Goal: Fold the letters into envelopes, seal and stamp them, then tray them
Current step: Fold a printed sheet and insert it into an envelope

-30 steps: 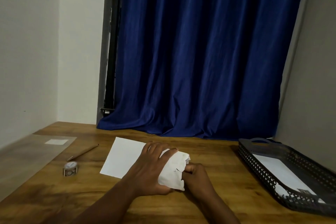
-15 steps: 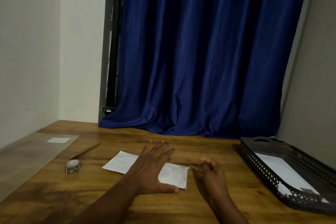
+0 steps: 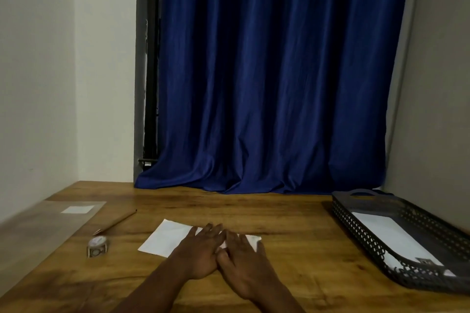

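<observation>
Paper, flat and white, lies mid-table under 2 hands: left hand and right hand press it side by side, fingers straight, palms down. Right of the paper stands a black perforated tray holding a white envelope; left of the paper lie a slim pencil and a small stamp roll.

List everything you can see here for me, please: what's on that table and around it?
folded paper: one, white, flat on the table under both hands
pencil: one, brown, left of the paper
tape roll: one, patterned, near the pencil's near end
clear sheet: one, transparent, far left, with a small white label
tray: one, black, perforated, right side
envelope: one showing, white, inside the tray
table: one, wooden brown
curtain: one, dark blue, behind the table
left hand: flat on the paper
right hand: flat beside it, on the paper
</observation>
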`<state>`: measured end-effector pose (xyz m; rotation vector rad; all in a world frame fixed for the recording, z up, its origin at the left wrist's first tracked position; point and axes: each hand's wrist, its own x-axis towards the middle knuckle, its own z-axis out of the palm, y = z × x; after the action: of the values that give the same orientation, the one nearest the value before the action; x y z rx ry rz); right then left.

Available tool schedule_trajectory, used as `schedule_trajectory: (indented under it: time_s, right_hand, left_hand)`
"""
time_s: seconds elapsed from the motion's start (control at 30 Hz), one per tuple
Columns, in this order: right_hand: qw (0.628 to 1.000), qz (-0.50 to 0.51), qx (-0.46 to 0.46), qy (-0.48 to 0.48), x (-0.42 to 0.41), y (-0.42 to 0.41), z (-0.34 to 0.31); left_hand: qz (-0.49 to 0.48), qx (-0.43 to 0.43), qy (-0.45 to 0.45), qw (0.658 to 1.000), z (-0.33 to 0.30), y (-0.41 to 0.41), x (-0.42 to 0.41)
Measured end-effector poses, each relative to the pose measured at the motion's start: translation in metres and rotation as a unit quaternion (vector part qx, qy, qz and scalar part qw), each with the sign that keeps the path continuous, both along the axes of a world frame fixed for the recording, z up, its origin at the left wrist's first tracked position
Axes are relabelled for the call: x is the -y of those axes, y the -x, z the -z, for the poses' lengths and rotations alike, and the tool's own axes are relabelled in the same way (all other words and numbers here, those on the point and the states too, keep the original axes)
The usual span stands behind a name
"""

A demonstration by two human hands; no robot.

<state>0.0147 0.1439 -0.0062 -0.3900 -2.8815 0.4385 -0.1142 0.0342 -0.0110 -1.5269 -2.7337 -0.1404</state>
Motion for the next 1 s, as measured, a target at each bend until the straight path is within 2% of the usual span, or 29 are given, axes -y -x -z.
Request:
schedule_trajectory:
  time_s: [0.17, 0.27, 0.5, 0.63, 0.7, 0.8, 1.0]
  right_hand:
    - [0.998, 0.035, 0.028, 0.037, 0.0, 0.001, 0.0]
    - [0.997, 0.054, 0.042, 0.034, 0.002, -0.001, -0.003]
    - [0.996, 0.049, 0.071, 0.019, 0.003, -0.005, -0.007]
    - [0.997, 0.001, 0.082, 0.011, 0.004, -0.021, -0.011]
    - [0.995, -0.026, 0.094, 0.003, 0.003, -0.036, -0.011]
    - [0.992, -0.057, 0.109, -0.022, 0.002, -0.062, -0.01]
    - [0.985, -0.114, 0.091, -0.097, -0.001, -0.099, 0.002]
  left_hand:
    - [-0.018, 0.026, -0.024, 0.999, 0.0, 0.002, -0.002]
    - [-0.077, 0.022, -0.073, 0.994, -0.001, 0.001, 0.001]
    - [-0.116, 0.026, -0.038, 0.992, -0.004, -0.007, 0.01]
    - [-0.103, 0.115, -0.124, 0.98, -0.012, -0.021, 0.042]
    - [-0.093, 0.145, -0.119, 0.978, -0.016, -0.033, 0.073]
    - [-0.083, 0.08, -0.022, 0.993, -0.017, -0.055, 0.13]
    - [-0.054, 0.009, 0.017, 0.998, -0.019, -0.094, 0.207]
